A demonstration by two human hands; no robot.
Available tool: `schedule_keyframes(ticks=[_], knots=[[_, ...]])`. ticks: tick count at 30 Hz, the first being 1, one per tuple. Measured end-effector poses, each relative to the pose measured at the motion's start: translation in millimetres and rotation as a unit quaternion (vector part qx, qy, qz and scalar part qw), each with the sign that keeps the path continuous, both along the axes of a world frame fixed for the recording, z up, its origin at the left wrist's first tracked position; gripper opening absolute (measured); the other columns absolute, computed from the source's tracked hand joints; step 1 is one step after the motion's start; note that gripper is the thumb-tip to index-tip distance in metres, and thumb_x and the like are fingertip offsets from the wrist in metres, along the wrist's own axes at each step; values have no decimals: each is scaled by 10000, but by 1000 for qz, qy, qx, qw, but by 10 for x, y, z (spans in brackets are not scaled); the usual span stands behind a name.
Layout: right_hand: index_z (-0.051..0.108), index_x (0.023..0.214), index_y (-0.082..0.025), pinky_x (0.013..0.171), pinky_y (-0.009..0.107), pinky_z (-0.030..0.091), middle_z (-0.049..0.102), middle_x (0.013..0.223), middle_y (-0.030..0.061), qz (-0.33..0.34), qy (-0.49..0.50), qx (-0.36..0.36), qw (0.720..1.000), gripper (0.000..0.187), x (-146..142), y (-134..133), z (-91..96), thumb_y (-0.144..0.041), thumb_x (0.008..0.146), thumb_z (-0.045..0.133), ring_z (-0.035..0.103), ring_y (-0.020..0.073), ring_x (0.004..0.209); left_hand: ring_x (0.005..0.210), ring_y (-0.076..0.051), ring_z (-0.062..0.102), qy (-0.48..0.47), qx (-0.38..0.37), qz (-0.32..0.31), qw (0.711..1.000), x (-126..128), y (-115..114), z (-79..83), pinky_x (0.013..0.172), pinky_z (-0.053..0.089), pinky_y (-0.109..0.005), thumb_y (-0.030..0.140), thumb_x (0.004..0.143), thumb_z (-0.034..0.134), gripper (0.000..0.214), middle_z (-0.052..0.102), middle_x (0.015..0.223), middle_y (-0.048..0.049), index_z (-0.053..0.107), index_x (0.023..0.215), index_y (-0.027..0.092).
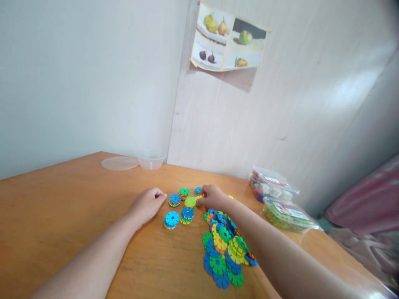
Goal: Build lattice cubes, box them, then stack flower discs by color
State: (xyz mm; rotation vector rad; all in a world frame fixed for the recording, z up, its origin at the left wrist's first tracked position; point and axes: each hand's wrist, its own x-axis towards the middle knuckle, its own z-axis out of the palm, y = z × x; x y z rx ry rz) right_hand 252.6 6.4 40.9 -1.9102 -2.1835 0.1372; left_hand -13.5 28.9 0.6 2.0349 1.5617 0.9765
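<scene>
Toward the wooden surface's (77,216) far edge, the left hand (148,204) and right hand (213,197) are loosely curling beside notched discs (187,211), holds unclear.

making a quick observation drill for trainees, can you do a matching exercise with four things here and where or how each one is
Column one
1. left hand
2. right hand
3. loose disc pile
4. clear bowl

Column two
A. spread overlapping in mixed colours
B. near the wall, beside a flat lid
C. left of the small stacks, fingers curled
D. fingers at a yellow disc

Right pairs: 1-C, 2-D, 3-A, 4-B
</scene>
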Motion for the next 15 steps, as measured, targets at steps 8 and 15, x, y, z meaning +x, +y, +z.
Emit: schedule_keyframes(ticks=[8, 15], knots=[[682, 998, -230, 585, 245, 356, 710, 900, 14, -19, -19, -18, 999, 274, 57, -50, 33, -310, 737, 656, 616, 169, 779, 759, -202, 626, 1, 2, 4, 1000, 13, -10, 6, 627, 369, -275, 430, 824, 506, 274, 706, 769, -30, 611, 703, 208], [676, 958, -252, 560, 260, 357, 711, 888, 24, -43, -62, -43, 996, 367, -23, -133, 32, -415, 634, 724, 629, 211, 769, 746, -197, 616, 3, 8, 0, 1000, 12, -9, 8, 624, 361, -276, 411, 820, 499, 265, 689, 748, -27, 598, 688, 204]])
